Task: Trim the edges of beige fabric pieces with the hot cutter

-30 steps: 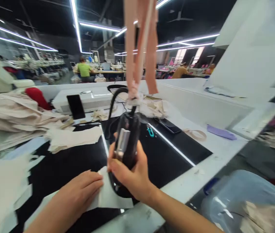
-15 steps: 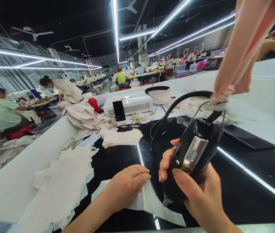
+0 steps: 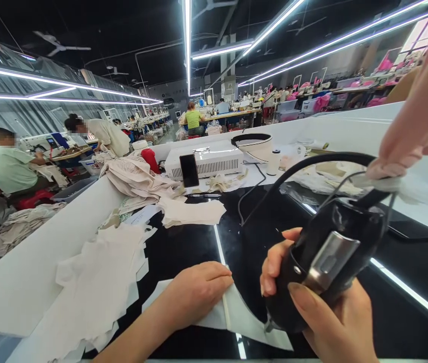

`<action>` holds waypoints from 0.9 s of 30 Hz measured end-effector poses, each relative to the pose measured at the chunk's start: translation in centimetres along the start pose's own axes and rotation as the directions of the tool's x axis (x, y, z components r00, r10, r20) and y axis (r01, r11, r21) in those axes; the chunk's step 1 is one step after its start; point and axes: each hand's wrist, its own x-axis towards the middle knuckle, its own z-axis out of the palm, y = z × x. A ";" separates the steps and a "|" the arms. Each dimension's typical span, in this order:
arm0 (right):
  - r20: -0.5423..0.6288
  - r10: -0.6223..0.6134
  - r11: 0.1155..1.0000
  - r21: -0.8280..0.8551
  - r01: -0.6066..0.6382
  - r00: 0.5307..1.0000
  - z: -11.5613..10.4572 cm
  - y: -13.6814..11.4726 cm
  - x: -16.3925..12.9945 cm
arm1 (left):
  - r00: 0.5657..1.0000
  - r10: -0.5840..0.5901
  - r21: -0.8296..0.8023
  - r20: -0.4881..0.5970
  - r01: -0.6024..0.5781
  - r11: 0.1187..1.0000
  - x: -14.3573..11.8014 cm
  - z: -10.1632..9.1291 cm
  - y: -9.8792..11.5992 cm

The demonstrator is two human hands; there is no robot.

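Observation:
My left hand lies on a white fabric piece, fingers close together and stretched forward, thumb hidden. Its fingertips rest at the top of a narrow cream strip running along the piece. My right hand wraps around a black corded hand tool with a silver plate on its side. The tool tilts downward, and its small metal tip is at the right part of the fabric piece; whether it touches, I cannot tell. Pink cloth is tied to the tool's upper end.
Stacked white cut pieces lie at left, with beige fabric behind. A phone leans against a white vented box. A thick black cable arches from the tool. White side walls border the black tabletop.
My right hand and the tool have moved right and slightly down, bringing the tip over the fabric's right part. My left hand has hardly moved. The view has turned slightly.

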 end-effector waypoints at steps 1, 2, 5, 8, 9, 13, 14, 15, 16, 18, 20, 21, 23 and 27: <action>0.029 -0.012 1.000 -0.002 0.012 1.000 -0.3 0.0 0.2 | 1.000 -0.002 0.000 0.004 0.002 1.000 0.0 -0.1 0.0; 0.044 -0.020 1.000 -0.007 0.020 0.999 -0.6 0.0 0.3 | 1.000 -0.008 0.000 0.008 0.008 1.000 -0.1 -0.1 0.1; 0.042 -0.029 0.999 -0.030 0.030 0.999 -1.4 0.1 0.8 | 1.000 -0.023 0.005 0.001 0.023 1.000 -0.1 -0.3 0.2; 0.069 -0.043 0.998 -0.051 0.046 0.997 -2.0 0.1 1.0 | 1.000 -0.018 0.011 0.000 0.018 1.000 -0.2 -0.5 0.3; 0.074 -0.049 0.997 -0.058 0.053 0.996 -2.2 0.1 1.0 | 1.000 -0.016 0.009 0.004 0.016 1.000 -0.2 -0.6 0.4; 0.075 -0.056 0.994 -0.085 0.062 0.996 -2.9 -0.2 1.0 | 1.000 -0.021 -0.017 0.007 0.021 1.000 -0.2 -0.6 0.6; 0.074 -0.055 0.994 -0.088 0.061 0.996 -3.0 -0.2 1.1 | 1.000 -0.028 -0.022 0.011 0.028 0.999 -0.2 -0.6 0.6; 0.072 -0.054 0.994 -0.088 0.060 0.996 -2.9 -0.3 1.3 | 0.999 -0.035 -0.027 0.018 0.035 0.999 -0.2 -0.6 0.7; 0.068 -0.054 0.995 -0.083 0.059 0.996 -2.7 -0.4 1.6 | 0.999 -0.042 -0.031 0.027 0.043 0.999 -0.2 -0.5 0.7; 0.044 -0.051 0.997 -0.056 0.054 0.998 -2.0 -0.5 2.3 | 0.998 -0.046 -0.033 0.034 0.048 0.998 -0.2 -0.4 0.7; -0.008 -0.055 0.998 -0.018 0.055 0.998 -0.8 -0.3 3.2 | 0.999 -0.042 -0.024 0.027 0.043 0.999 -0.2 -0.2 0.6; -0.031 -0.059 0.998 0.000 0.059 0.998 -0.1 -0.1 3.7 | 0.999 -0.040 -0.017 0.020 0.041 0.999 -0.2 -0.2 0.6; -0.060 -0.068 0.997 0.026 0.070 0.996 1.1 0.7 4.6 | 0.999 -0.041 -0.001 0.017 0.041 0.999 -0.3 -0.1 0.5; -0.057 -0.063 0.997 0.030 0.064 0.996 2.5 2.7 5.8 | 0.998 -0.057 0.036 0.022 0.056 0.998 -0.2 0.1 0.6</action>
